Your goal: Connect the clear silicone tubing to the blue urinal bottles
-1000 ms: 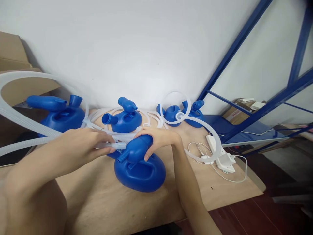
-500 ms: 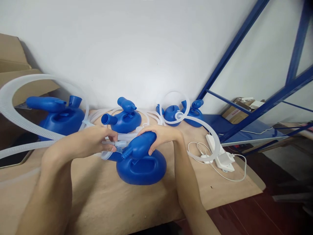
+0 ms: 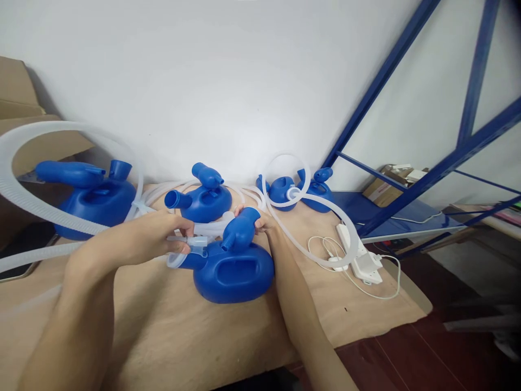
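Observation:
A blue plastic urinal bottle (image 3: 234, 277) with a handle opening stands on the table in front of me. My left hand (image 3: 173, 239) pinches a clear plastic cap (image 3: 197, 244) at the bottle's neck, left side; how far the cap sits on the neck is hidden by my fingers. On top of the bottle is a blue funnel piece (image 3: 241, 231) with a thin spout, tilted with its wide end up and right. My right hand (image 3: 262, 221) grips that piece from behind and the right. The spout and the cap are apart.
Other blue urinal bottles stand behind: one at left (image 3: 95, 203), one at the middle (image 3: 209, 203), two at right (image 3: 283, 191). White corrugated hoses (image 3: 49, 209) loop around them. A power strip (image 3: 362, 260) with cables lies right, beside a blue shelf (image 3: 391, 217). Cardboard boxes (image 3: 24, 114) stand left.
The blue funnel piece has turned, its spout swinging away from the clear cap. My right hand has shifted from over it to behind it. My left hand stays at the neck.

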